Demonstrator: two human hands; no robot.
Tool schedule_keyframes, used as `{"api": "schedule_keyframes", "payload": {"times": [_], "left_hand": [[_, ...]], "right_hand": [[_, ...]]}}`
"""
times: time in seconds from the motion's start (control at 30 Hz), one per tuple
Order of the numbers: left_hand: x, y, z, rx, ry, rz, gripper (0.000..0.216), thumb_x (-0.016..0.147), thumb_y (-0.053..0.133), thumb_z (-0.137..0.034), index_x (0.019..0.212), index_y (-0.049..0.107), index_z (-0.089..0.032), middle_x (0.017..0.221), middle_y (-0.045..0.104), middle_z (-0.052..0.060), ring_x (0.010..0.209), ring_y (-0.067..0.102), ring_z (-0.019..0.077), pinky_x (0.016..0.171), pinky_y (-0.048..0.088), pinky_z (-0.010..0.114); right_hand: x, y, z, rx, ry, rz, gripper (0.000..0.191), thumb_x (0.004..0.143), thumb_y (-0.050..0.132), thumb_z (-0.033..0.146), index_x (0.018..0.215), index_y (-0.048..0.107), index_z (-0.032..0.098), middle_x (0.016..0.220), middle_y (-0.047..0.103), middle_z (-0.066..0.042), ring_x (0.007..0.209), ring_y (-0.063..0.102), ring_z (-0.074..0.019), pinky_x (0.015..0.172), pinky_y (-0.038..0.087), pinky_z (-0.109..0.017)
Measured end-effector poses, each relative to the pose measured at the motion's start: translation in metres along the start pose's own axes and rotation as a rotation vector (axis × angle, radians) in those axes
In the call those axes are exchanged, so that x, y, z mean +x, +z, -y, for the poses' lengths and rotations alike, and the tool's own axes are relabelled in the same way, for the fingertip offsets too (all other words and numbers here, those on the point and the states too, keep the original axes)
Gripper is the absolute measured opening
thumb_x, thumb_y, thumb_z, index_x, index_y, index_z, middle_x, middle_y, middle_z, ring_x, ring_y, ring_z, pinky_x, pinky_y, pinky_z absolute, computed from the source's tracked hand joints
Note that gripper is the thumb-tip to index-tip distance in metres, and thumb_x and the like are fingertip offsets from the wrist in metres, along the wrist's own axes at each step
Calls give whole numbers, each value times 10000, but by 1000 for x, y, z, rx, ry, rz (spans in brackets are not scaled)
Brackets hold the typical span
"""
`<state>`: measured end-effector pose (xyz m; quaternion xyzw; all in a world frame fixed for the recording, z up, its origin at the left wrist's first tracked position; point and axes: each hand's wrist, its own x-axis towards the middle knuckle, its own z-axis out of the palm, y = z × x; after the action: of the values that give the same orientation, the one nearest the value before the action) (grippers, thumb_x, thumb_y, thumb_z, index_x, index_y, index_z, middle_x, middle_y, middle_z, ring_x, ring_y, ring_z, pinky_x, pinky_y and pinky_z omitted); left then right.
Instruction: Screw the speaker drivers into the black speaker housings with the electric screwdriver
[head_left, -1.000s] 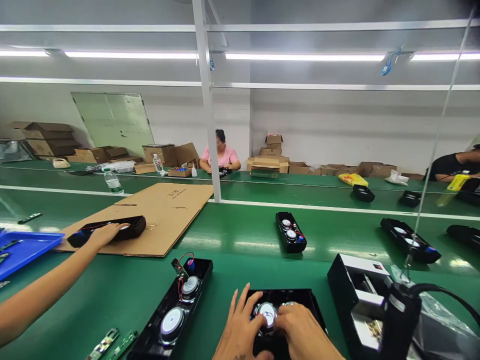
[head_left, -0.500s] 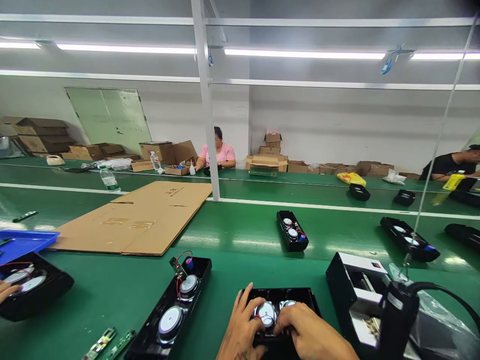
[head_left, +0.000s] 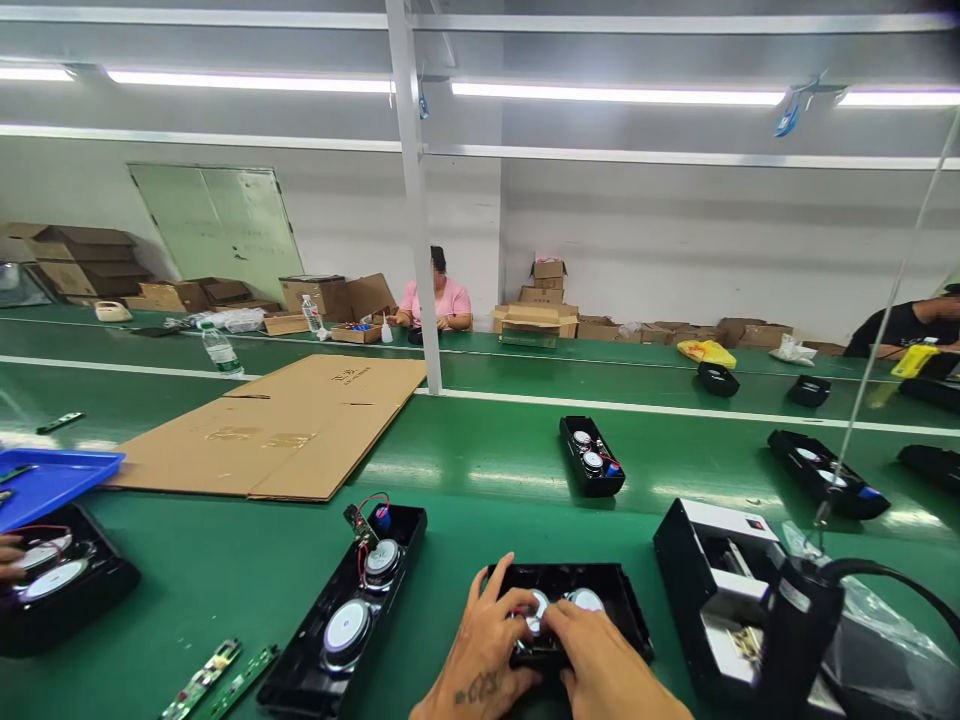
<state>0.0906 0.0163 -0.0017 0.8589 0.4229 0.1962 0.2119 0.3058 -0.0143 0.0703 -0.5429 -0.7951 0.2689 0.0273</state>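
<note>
Both my hands rest in a black open speaker housing (head_left: 615,605) at the near edge of the green belt. My left hand (head_left: 480,655) lies on its left part, fingers spread over a round silver speaker cone. My right hand (head_left: 600,670) presses on the housing's middle, next to a second cone (head_left: 586,599). What the fingertips grip is hidden. A longer black speaker housing (head_left: 345,625) with two cones and red wires lies just left of my hands.
A co-worker's hand (head_left: 9,556) holds another housing (head_left: 56,590) at far left, near a blue tray (head_left: 45,482). Flat cardboard (head_left: 277,430) lies behind. Circuit boards (head_left: 217,678) lie near left. A black-and-white box (head_left: 720,590) and a hanging tool (head_left: 802,630) stand right. More housings sit further along the belt.
The co-worker took the housing off the cardboard and brought it to the near left. My hands slid slightly toward me on the housing, and the view tilted a little.
</note>
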Motion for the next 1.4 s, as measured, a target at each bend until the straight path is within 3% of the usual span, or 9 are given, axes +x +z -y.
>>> {"api": "schedule_keyframes", "payload": {"times": [0.13, 0.3, 0.4, 0.47, 0.63, 0.77, 1.0, 1.2, 1.4], "left_hand": [[22, -31, -4, -188, -116, 94, 391, 628, 1051, -308, 948, 827, -297, 1326, 781, 8, 1643, 335, 484, 1322, 153, 748], [53, -48, 12, -324, -138, 115, 428, 560, 1070, -470, 798, 785, -257, 1184, 812, -20, 1329, 685, 319, 1347, 267, 478], [66, -53, 21, -373, -141, 156, 527, 492, 1054, -602, 698, 738, -234, 1166, 819, 8, 1190, 731, 297, 1138, 487, 391], [72, -55, 24, -405, -136, 191, 577, 409, 1060, -627, 644, 717, -227, 1153, 821, 20, 1108, 748, 286, 985, 539, 352], [76, -56, 27, -470, -120, 228, 589, 355, 1059, -628, 589, 699, -226, 1125, 810, 13, 1103, 735, 275, 908, 525, 320], [77, -55, 27, -499, -124, 223, 569, 367, 1057, -595, 571, 680, -221, 1069, 780, -1, 1067, 710, 260, 875, 507, 310], [81, -58, 27, -509, -130, 241, 557, 370, 1058, -547, 548, 651, -211, 1000, 744, -5, 986, 680, 234, 790, 460, 303], [81, -62, 23, -529, -127, 256, 618, 396, 1031, -653, 542, 624, -212, 925, 710, -9, 992, 661, 229, 807, 458, 301], [83, -65, 24, -515, -123, 261, 646, 394, 1028, -677, 527, 605, -208, 912, 703, -12, 959, 658, 222, 790, 450, 303]], "right_hand": [[11, -15, 7, -62, 19, 3, 709, 825, 644, 12, 1506, 628, 211, 1286, 771, -173, 1227, 715, -375, 975, 509, -406], [32, -41, 5, -86, -17, -2, 498, 746, 719, 92, 1234, 765, 183, 1146, 792, -172, 1078, 765, -378, 752, 456, -344], [41, -50, 3, -81, -42, 1, 405, 691, 758, 142, 1089, 795, 201, 999, 794, -123, 975, 768, -357, 666, 387, -324], [45, -53, 1, -74, -57, -8, 363, 667, 776, 156, 1027, 792, 200, 927, 780, -101, 948, 753, -350, 664, 371, -324], [51, -50, -7, -27, -91, -24, 306, 651, 832, 213, 946, 751, 201, 1024, 735, -75, 945, 698, -294, 689, 384, -317], [52, -48, -9, 25, -126, -66, 458, 659, 862, 210, 1095, 723, 206, 1152, 688, -56, 1011, 653, -252, 780, 413, -309], [56, -48, -8, 89, -139, -64, 360, 587, 896, 151, 908, 747, 218, 992, 707, -3, 879, 620, -202, 694, 354, -290], [57, -51, -3, 139, -82, -33, 323, 582, 874, 145, 878, 771, 225, 736, 664, 56, 665, 539, -150, 548, 260, -286], [49, -54, 1, 152, -154, -48, 367, 639, 785, 115, 983, 794, 244, 871, 780, 20, 761, 646, -191, 604, 325, -282]]}}
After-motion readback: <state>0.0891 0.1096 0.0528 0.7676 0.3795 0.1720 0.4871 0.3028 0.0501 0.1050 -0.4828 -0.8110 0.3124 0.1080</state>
